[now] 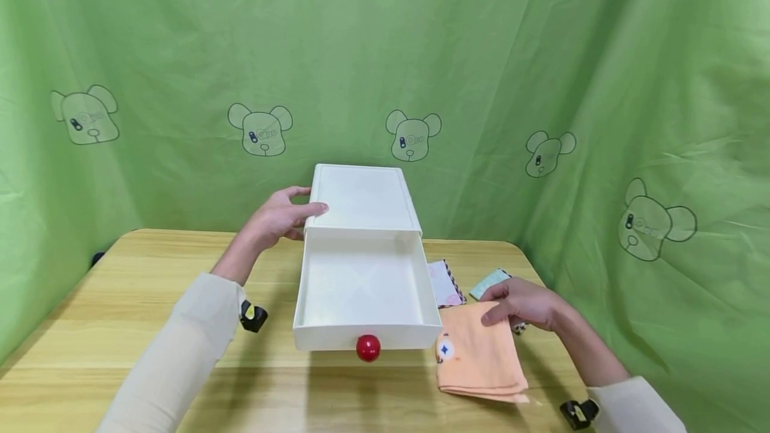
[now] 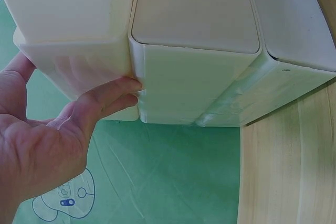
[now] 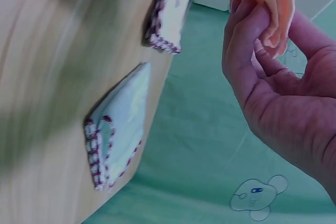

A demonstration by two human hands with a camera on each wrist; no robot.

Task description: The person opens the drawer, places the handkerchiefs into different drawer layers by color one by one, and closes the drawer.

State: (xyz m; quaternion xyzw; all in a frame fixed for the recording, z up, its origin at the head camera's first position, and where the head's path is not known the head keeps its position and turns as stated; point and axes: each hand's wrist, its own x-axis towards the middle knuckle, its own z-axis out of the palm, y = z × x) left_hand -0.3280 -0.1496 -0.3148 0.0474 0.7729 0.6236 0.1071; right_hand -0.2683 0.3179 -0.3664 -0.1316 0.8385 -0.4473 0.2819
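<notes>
Presently, the step in hand appears to be carrying the folded orange cloth, located just right of the open drawer. Right hand pinches its far edge; left hand rests, fingers extended, against the drawer's casing. Next move likely requires keeping layers aligned. Layered edge points drawer-frontward; outline near square, long axis indeterminable.

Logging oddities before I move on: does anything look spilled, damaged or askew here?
Nothing stands out: the open drawer looks intact, the right hand holds a folded orange cloth, and no spill shows.
</notes>
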